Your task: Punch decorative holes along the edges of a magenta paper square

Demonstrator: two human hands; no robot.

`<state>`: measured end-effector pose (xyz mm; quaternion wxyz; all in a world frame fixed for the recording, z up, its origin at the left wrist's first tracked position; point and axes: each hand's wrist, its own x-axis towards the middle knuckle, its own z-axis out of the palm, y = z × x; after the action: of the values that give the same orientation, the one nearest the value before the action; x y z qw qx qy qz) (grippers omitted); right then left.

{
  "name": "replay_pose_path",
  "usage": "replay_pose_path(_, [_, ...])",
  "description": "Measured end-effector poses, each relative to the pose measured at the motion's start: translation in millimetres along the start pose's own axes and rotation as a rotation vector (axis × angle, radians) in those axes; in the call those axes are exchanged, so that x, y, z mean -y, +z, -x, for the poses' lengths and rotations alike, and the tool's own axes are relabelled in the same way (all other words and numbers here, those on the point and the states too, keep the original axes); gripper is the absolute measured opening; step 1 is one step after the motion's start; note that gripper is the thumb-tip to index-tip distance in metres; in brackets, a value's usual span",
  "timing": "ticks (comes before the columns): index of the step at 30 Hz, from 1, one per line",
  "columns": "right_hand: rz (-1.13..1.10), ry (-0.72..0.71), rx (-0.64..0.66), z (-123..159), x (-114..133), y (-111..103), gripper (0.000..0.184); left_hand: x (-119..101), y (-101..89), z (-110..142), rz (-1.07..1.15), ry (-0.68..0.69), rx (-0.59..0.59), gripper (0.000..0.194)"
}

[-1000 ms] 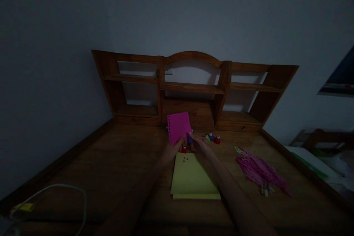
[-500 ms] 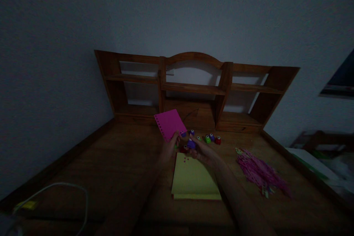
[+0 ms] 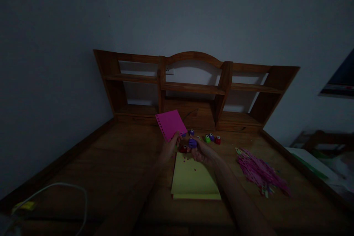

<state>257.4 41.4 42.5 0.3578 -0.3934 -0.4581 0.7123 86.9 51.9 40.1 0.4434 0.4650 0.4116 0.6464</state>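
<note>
My left hand (image 3: 173,143) is closed on a pink sheet of paper (image 3: 170,123), which has a row of small holes along its left edge and more near its lower right corner. A purple craft paper punch (image 3: 193,143) is gripped in my right hand (image 3: 201,152), just right of the sheet and apart from it. Below both hands lies a yellow paper pad (image 3: 195,184) with several tiny pink bits on its upper part. A red punch (image 3: 183,148) sits between the hands, partly hidden.
Behind my hands stand more punches: a purple one (image 3: 191,132), a green one (image 3: 207,139) and a red one (image 3: 218,140). A pile of pink paper strips (image 3: 260,171) lies at right. A wooden shelf unit (image 3: 193,88) lines the back; a white cable (image 3: 66,183) curves at front left.
The purple punch has turned in my right hand, and that hand has shifted slightly. Another pink bit now lies lower on the yellow pad. The pink sheet has barely moved.
</note>
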Motion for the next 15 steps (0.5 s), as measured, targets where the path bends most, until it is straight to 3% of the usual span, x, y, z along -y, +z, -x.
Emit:
replay_pose_path(3, [-0.059, 0.063, 0.041, -3.5, 0.3, -1.1, 0.054, 1.9, 0.0, -0.8, -0.002, -0.008, -0.022, 0.035])
replay_pose_path(10, [-0.223, -0.197, -0.061, -18.5, -6.1, -16.0, 0.041, -0.7, 0.4, 0.9, -0.005, -0.047, -0.024, 0.036])
replay_pose_path(15, [-0.324, -0.252, -0.11, -20.8, -4.9, -28.3, 0.041, -2.6, 1.0, 1.8, -0.028, -0.046, -0.053, 0.034])
